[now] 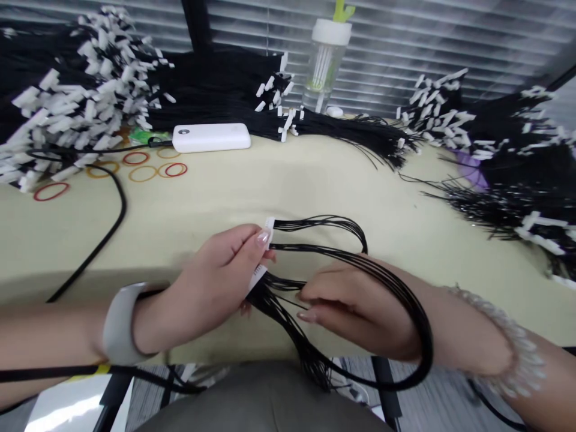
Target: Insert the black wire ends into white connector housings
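Note:
My left hand [220,273] is closed around white plastic connectors at the middle of the table's near side. One white connector [270,224] shows above the thumb, and another white connector [257,277] shows below it. Black wires run out of both to the right. A bundle of these black wires [420,324] loops over my right wrist and back under towards my lap, where loose ends hang. My right hand [360,303] is bent, thumb and fingertips pinched on a thin black wire [290,303] just right of the lower connector. Its curled fingers hide part of the wires.
Wire bundles with white connectors [76,120] are heaped at the back left, and more bundles [504,162] lie at the right. A white power bank [211,138], rubber bands [143,173] and a clear bottle [323,66] stand or lie towards the back. A black cable [110,222] crosses the left.

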`<action>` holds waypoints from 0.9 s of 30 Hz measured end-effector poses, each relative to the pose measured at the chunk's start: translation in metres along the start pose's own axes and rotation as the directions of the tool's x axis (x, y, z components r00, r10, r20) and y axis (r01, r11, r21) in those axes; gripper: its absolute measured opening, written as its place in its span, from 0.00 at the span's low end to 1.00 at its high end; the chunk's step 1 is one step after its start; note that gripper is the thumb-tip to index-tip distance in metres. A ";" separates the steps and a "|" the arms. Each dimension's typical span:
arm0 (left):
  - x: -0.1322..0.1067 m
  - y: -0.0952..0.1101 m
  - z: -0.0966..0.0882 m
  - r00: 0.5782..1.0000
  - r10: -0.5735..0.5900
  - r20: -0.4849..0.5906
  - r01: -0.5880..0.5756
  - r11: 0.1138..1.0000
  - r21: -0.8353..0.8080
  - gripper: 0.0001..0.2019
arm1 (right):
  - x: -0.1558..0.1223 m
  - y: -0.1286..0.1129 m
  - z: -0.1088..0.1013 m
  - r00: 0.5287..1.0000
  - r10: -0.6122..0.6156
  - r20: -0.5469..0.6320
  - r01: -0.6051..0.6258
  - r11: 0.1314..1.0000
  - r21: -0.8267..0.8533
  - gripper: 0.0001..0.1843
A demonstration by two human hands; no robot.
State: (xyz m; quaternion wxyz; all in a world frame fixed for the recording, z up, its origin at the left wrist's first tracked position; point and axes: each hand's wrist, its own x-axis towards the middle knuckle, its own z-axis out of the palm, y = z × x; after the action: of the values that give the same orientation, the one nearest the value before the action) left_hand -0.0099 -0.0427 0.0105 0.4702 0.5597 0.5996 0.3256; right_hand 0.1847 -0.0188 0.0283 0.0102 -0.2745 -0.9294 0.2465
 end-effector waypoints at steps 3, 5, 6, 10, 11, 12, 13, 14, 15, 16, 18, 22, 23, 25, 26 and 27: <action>0.000 0.000 -0.001 1.000 0.006 0.002 -0.006 1.000 0.015 0.17 | 0.005 0.001 0.008 1.000 0.004 0.014 -0.004 1.000 -0.030 0.09; 0.000 0.000 0.000 1.000 0.026 0.005 -0.026 0.999 0.019 0.16 | 0.006 0.001 0.009 1.000 0.006 0.001 -0.006 1.000 -0.004 0.08; 0.000 0.000 0.000 0.999 0.036 0.009 -0.037 0.999 0.015 0.16 | 0.007 0.000 0.009 1.000 0.008 -0.007 -0.007 1.000 0.022 0.08; 0.001 -0.001 0.001 0.998 0.057 0.028 -0.057 0.998 -0.004 0.16 | 0.009 -0.006 0.009 1.000 -0.015 -0.013 0.017 0.991 0.136 0.08; 0.001 -0.001 0.001 0.998 0.062 0.026 -0.063 0.998 0.005 0.16 | 0.011 -0.007 0.009 0.999 -0.028 -0.019 0.030 0.987 0.160 0.08; 0.001 -0.001 0.001 0.997 0.067 0.024 -0.067 0.998 0.015 0.16 | 0.012 -0.009 0.010 0.999 -0.035 -0.032 0.040 0.983 0.180 0.09; 0.001 -0.001 0.000 0.997 0.068 0.025 -0.068 0.997 0.021 0.16 | 0.014 -0.010 0.011 0.998 -0.036 -0.050 0.045 0.979 0.197 0.10; 0.000 -0.001 0.000 0.997 0.066 0.031 -0.066 0.998 0.023 0.16 | 0.015 -0.011 0.012 0.997 -0.033 -0.069 0.047 0.976 0.212 0.10; 0.000 -0.001 0.000 0.997 0.062 0.037 -0.063 0.998 0.019 0.16 | 0.016 -0.012 0.012 0.996 -0.029 -0.084 0.048 0.973 0.227 0.10; 0.000 -0.001 0.000 0.997 0.060 0.044 -0.060 0.998 0.014 0.15 | 0.017 -0.013 0.013 0.995 -0.030 -0.094 0.052 0.968 0.245 0.10; 0.000 -0.001 0.000 0.997 0.061 0.051 -0.062 0.998 0.012 0.15 | 0.017 -0.014 0.013 0.994 -0.046 -0.102 0.073 0.958 0.276 0.11; -0.001 0.000 0.000 0.996 0.070 0.053 -0.071 0.997 0.028 0.16 | 0.017 -0.014 0.013 0.990 -0.072 -0.120 0.103 0.955 0.277 0.12; -0.001 0.000 0.000 0.996 0.067 0.055 -0.068 0.997 0.027 0.16 | 0.017 -0.014 0.014 0.989 -0.074 -0.125 0.106 0.957 0.269 0.12; -0.001 0.000 0.000 0.996 0.054 0.070 -0.056 0.998 0.027 0.16 | 0.017 -0.014 0.015 0.988 -0.076 -0.138 0.107 0.965 0.238 0.12; -0.001 0.000 0.000 0.996 0.049 0.078 -0.052 0.998 0.034 0.16 | 0.017 -0.014 0.016 0.986 -0.072 -0.151 0.104 0.972 0.212 0.12; -0.001 0.000 0.000 0.995 0.050 0.081 -0.054 0.998 0.045 0.16 | 0.017 -0.014 0.016 0.984 -0.069 -0.163 0.098 0.978 0.182 0.11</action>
State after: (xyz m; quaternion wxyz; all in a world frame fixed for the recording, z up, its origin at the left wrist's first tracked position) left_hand -0.0103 -0.0433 0.0108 0.4717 0.5986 0.5732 0.3009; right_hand 0.1606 -0.0275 0.0186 0.1194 -0.2514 -0.9089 0.3107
